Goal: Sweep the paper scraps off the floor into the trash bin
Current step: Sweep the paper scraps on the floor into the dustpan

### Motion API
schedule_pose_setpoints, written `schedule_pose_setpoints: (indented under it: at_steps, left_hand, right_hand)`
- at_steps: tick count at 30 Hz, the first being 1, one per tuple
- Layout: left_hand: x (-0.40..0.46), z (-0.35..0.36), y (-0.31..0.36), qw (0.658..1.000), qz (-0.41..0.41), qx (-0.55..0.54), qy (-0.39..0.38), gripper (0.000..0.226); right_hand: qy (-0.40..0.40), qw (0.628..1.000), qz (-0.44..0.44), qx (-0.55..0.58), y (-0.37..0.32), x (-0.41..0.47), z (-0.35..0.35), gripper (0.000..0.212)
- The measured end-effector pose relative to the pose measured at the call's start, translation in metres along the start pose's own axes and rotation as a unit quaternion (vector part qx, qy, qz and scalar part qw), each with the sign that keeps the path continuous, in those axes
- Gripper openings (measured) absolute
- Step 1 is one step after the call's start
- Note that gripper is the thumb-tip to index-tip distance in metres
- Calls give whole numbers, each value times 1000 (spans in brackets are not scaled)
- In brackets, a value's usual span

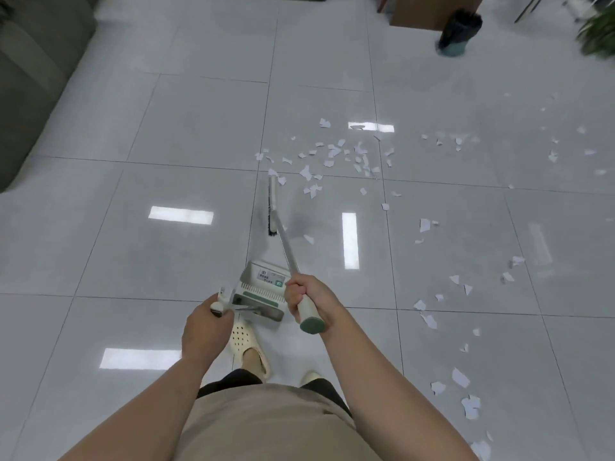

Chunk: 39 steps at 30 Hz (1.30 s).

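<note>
Right hand [306,296] clenched around the broom [289,252] handle near its green-capped end, forearm reaching forward, shaft slanting down and away to the brush head resting on the floor [166,128]. Left hand [203,327] curled around the dustpan [263,289] handle's top, pan hanging between both hands above a cream clog [249,347]. Paper scraps [332,154] scattered just beyond the brush head and trailing along the floor's right side. Trash bin [457,31], dark-lined, standing near the floor's far right corner, well apart from the scraps.

Head view, facing down, floor [166,128] ahead
</note>
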State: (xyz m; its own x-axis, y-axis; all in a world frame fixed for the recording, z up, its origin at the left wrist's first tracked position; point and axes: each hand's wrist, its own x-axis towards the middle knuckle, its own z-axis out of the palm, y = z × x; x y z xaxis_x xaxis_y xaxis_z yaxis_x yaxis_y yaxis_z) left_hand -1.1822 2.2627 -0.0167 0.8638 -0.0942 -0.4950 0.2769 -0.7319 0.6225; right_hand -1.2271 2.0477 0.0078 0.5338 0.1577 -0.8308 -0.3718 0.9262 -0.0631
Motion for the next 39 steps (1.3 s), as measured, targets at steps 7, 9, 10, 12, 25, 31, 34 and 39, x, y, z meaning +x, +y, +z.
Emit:
schedule_pose_setpoints:
  at_steps: [7,9,10,12,25,31,34,39]
  left_hand:
    - [87,-61,4,1000,4,17,-8,14]
    - [102,-72,1,1000,6,19,-9,12]
    - [106,-78,-1,1000,6,20,-10,9]
    - [115,-89,-5,1000,8,18,-10,7]
    - [159,-83,19,999,-41,-1,17,5]
    - [167,-48,65,998,-53,-21,27,20]
    - [171,-25,98,999,-46,-17,19,17]
    - [178,11,152,1000,-20,18,0,14]
  right_hand:
    - [-45,995,56,62,-3,61,98,15]
    - [-39,995,53,77,-6,75,112,19]
    - [-31,995,50,82,-8,81,117,21]
    - [-7,994,40,104,-14,92,120,23]
    - [169,981,-47,85,-96,92,53,17]
    - [236,969,-67,29,-172,76,10,15]
    - [298,952,-66,-36,-220,61,-20,15]
    - [402,903,-61,-138,-300,41,-56,15]
